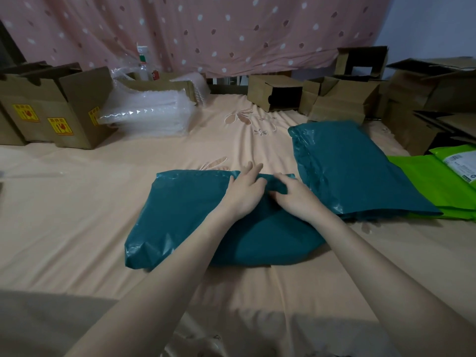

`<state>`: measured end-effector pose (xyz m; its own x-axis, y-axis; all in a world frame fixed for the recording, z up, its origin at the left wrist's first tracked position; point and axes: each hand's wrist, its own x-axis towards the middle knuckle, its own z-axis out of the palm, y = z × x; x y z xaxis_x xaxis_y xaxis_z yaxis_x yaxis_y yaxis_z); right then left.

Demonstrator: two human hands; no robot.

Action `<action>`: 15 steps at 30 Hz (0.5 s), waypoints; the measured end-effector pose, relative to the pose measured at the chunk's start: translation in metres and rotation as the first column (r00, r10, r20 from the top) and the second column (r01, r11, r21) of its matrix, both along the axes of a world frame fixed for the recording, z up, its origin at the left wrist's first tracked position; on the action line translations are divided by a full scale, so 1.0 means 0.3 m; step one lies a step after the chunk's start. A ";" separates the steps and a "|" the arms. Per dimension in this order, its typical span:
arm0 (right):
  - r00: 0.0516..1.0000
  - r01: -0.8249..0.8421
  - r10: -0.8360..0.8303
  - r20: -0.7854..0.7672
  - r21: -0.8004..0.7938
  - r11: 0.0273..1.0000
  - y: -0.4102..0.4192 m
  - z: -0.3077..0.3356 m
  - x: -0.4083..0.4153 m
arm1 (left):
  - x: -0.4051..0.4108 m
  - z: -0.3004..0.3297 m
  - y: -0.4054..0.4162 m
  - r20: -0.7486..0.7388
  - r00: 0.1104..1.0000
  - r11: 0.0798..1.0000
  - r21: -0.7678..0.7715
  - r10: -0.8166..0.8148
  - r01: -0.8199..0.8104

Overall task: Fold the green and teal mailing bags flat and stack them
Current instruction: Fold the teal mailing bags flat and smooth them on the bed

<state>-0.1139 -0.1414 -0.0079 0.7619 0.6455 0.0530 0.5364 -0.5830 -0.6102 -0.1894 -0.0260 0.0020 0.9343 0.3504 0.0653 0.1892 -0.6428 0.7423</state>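
Both hands sit on the teal bag (pixel 195 215), covering its far-right edge, so how the fold lies under them can't be read. Right hand (pixel 296 197): thumb tucked out of sight under the palm. Green bags (pixel 425 181) cut off by the right edge; their label (pixel 461 164) print too small to read (partly cropped too). Teal stack (pixel 355 171) overlaps the green bags' left side. Bottle (pixel 143 61) behind bubble wrap (pixel 146 117), lower part hidden. Box stickers (pixel 60 126) illegible.

The teal bags (pixel 195 217) were glossy, crinkled plastic; the green bags (pixel 422 181) at 3 o'clock smoother. The bedsheet (pixel 77 202) was matt cloth, the boxes (pixel 64 106) at 10 o'clock dull cardboard.
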 end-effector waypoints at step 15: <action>0.943 -0.197 0.203 0.266 -0.047 0.979 0.274 0.082 -0.150 | -0.164 0.012 0.250 -0.023 0.983 0.920 0.355 0.184 -0.164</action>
<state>-0.1589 -0.0592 0.0168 0.5765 0.7860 0.2232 0.7851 -0.4572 -0.4179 -0.2387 0.0489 0.0057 0.8661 0.4721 0.1640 0.3558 -0.8129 0.4611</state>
